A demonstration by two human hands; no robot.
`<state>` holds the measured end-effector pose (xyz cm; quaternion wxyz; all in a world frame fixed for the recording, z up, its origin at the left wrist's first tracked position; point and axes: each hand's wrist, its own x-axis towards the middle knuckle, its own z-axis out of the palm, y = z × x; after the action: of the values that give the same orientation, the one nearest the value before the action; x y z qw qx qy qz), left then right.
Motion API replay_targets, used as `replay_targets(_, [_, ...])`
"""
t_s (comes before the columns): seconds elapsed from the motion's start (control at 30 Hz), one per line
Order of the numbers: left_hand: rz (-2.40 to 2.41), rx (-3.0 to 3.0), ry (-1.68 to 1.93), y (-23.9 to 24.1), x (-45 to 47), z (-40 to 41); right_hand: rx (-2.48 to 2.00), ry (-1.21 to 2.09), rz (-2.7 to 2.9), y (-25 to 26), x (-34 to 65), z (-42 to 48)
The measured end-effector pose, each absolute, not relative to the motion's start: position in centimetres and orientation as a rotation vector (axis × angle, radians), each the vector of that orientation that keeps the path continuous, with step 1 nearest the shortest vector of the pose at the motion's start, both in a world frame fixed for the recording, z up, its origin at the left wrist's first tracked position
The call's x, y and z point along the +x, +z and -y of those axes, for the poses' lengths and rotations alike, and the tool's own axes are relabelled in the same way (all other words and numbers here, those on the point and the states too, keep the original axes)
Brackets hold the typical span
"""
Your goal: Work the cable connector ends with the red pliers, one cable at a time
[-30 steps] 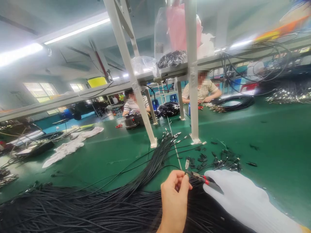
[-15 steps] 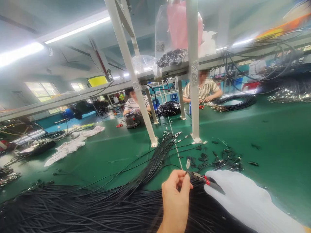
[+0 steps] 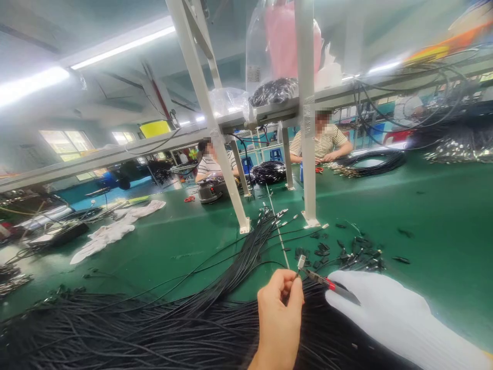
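My bare left hand (image 3: 280, 308) pinches a black cable just below its metal plug (image 3: 301, 262), which points upward between thumb and forefinger. My right hand (image 3: 379, 303), in a white glove, is closed around red-handled pliers (image 3: 331, 284). The tips of the pliers lie at the base of the plug; I cannot tell whether they grip it. Under both hands spreads a thick heap of black cables (image 3: 154, 334). From it a bundle of cables (image 3: 246, 257) runs up to the table's middle, plug ends outermost.
Small black pieces (image 3: 321, 250) and more cable ends (image 3: 362, 257) lie beyond my hands on the green table (image 3: 435, 216). White rack posts (image 3: 309, 154) stand on it. A white cloth (image 3: 115, 228) lies left. Two people sit opposite, near a coiled cable bundle (image 3: 385, 163).
The plug has tilted slightly to the right in my left hand. The plier handles have come closer together, and my gloved hand has shifted a little to the right.
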<state>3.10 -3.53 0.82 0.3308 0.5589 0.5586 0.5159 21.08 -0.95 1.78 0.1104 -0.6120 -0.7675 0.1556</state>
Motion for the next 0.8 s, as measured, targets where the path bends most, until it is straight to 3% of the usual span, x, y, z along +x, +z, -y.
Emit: replay_targets(0.8, [-1.382,1.330,1.502,3.1,-1.0,1.8,-1.739,0.186,2.254,5.8,19.3,2.2])
